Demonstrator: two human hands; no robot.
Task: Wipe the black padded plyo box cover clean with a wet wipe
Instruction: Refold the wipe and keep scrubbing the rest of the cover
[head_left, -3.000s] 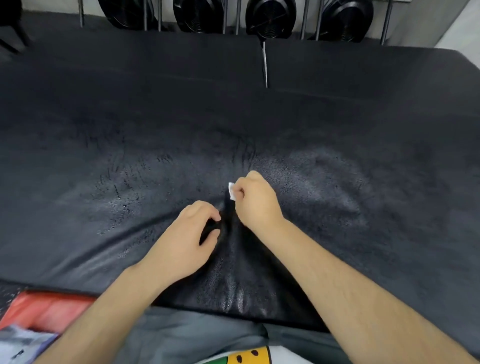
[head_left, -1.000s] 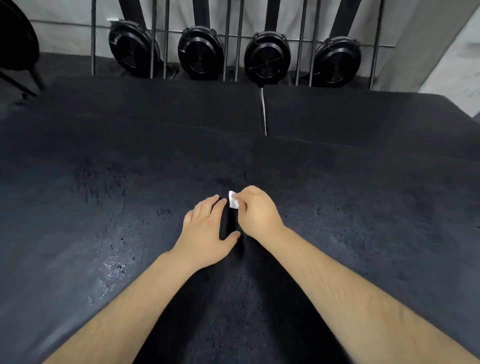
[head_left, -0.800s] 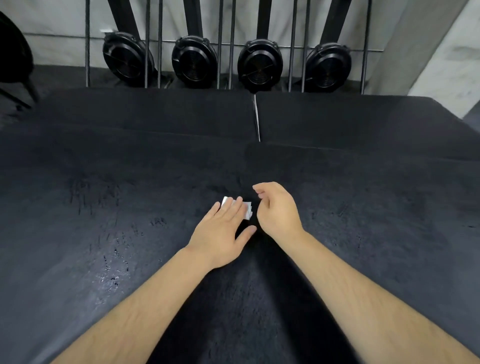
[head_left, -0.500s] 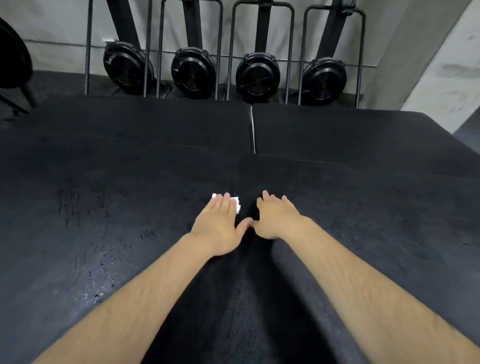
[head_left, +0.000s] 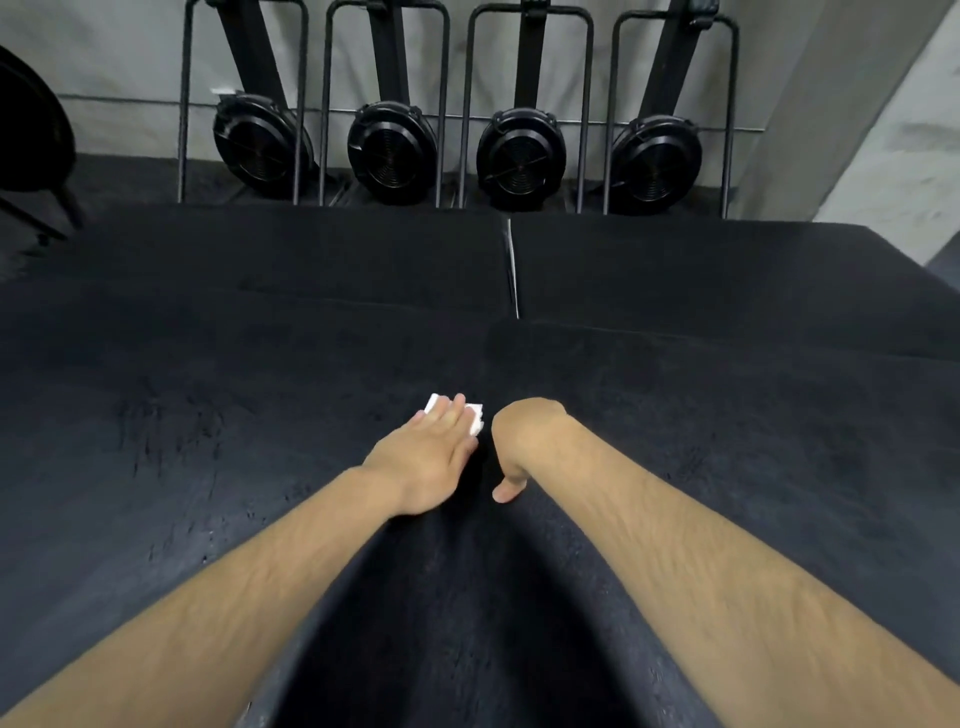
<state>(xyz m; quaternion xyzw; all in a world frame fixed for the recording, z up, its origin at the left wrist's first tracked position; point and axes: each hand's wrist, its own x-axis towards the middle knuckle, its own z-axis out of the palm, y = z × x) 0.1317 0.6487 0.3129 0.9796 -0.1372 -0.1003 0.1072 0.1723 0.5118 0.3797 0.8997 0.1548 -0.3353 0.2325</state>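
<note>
Grey wall (head_left: 130, 52) at the back, with four black round-housed machines (head_left: 519, 150) stood upright against it. Your black padded plyo box cover (head_left: 208, 415) fills the foreground. Your left hand (head_left: 428, 460) lies flat on it, fingers straight and together, pressing the folded white wet wipe (head_left: 474, 422) near the cover's middle. Your right hand (head_left: 524, 436) sits just beside, thumb (head_left: 506, 489) touching the cover; its fingers are hidden, so their state cannot be told.

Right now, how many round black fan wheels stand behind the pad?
4 fan wheels along the back wall: far left, centre-left, centre-right, far right. Others may be out of view.
</note>
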